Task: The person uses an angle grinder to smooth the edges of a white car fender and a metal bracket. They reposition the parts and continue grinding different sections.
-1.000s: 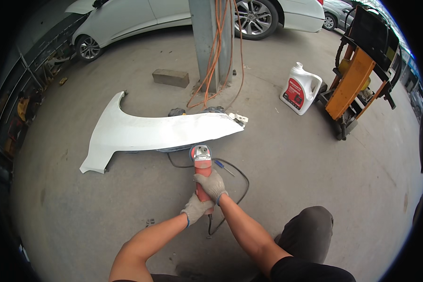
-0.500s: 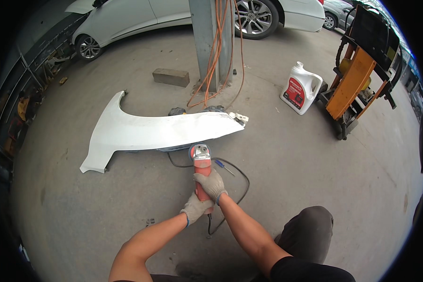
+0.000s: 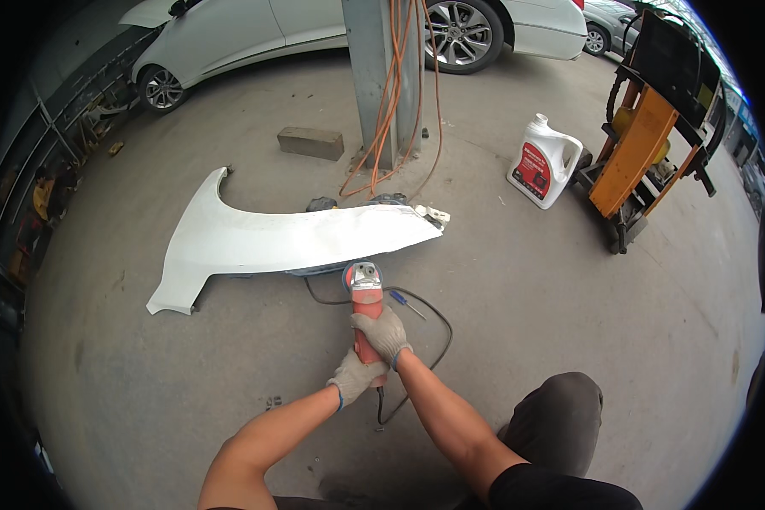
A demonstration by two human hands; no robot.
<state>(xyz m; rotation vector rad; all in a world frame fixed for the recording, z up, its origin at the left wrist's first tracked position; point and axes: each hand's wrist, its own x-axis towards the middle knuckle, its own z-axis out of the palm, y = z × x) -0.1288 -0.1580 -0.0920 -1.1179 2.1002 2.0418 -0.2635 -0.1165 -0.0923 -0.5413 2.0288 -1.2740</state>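
Both of my gloved hands are closed around a red angle grinder [image 3: 367,297]. My left hand [image 3: 354,376] grips its rear end, by the cord. Farther forward, my right hand [image 3: 384,331] wraps the body. The grinder's metal head and round disc point away from me, just short of the near edge of a white car fender [image 3: 289,238]. I cannot tell whether the disc touches the fender. The fender lies propped on dark supports, mostly hidden under it. A black cord [image 3: 449,327] curves along the floor to the right of the grinder.
A blue-handled screwdriver [image 3: 406,303] lies inside the cord's loop. Beyond the fender are a rectangular block [image 3: 311,143] and a grey pillar [image 3: 370,93] hung with orange hoses [image 3: 391,102]. A white jug [image 3: 545,161] and an orange wheeled cart [image 3: 633,161] stand right. A white car [image 3: 238,34] is behind.
Almost nothing differs. The whole view has shifted very slightly; my hands keep the same grip on the grinder, and the fender lies where it was.
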